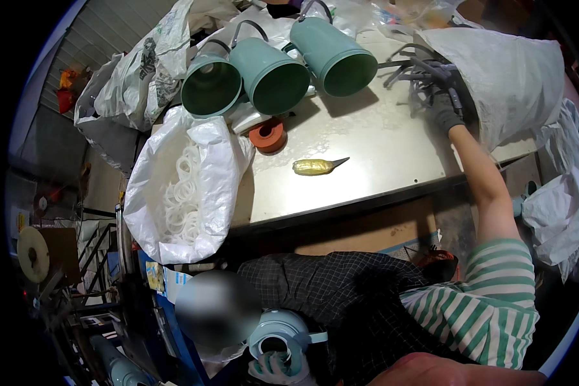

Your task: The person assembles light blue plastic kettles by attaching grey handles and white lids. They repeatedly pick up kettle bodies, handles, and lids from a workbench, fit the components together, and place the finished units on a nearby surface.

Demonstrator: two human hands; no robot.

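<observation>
My right hand, in a grey glove, reaches far across the table into a pile of grey handles at the mouth of a white sack, and its fingers are closed among them. My left hand, in a pale glove, grips the rim of a teal jug low in front of me, over a dark checked cloth. A blurred patch sits just left of that jug.
Three teal jugs lie on their sides at the back of the metal table. An orange tape roll and a yellow-handled knife rest mid-table. An open white sack of white rings hangs at the left edge. More sacks lie around.
</observation>
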